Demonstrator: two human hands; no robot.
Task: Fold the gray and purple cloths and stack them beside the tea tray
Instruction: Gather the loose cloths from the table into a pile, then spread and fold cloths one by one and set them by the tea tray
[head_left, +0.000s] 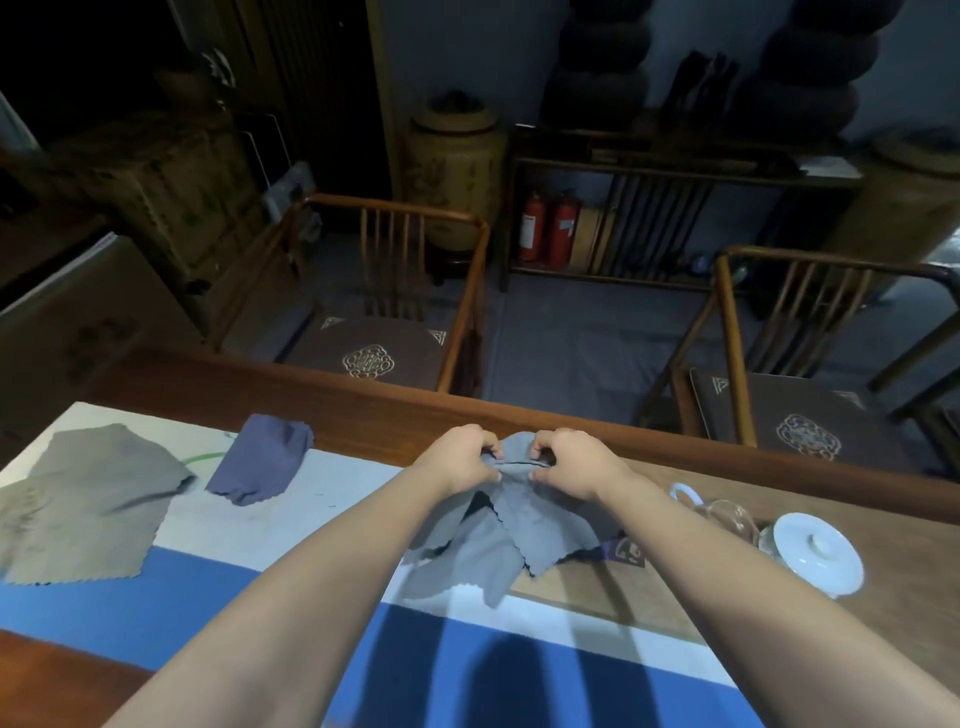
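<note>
Forearms seen closest. Gray cloth (511, 525) pinched along top edge by left hand (460, 460) and right hand (569, 462), rest hung down toward camera over table (363, 415). Edge ran left-right, hands equally near, so fold probably meant across it.

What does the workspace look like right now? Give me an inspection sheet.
Surface: wooden table with a white-and-blue mat.
Job's things: gray-blue cloth lifted at its top edge; gray cloth flat; purple cloth folded.
Clutter: white lidded cup, glass pitcher.
Grippers: left hand and right hand both pinch the gray-blue cloth.
Cables: nothing seen.
Surroundings: two wooden chairs, fire extinguishers.
</note>
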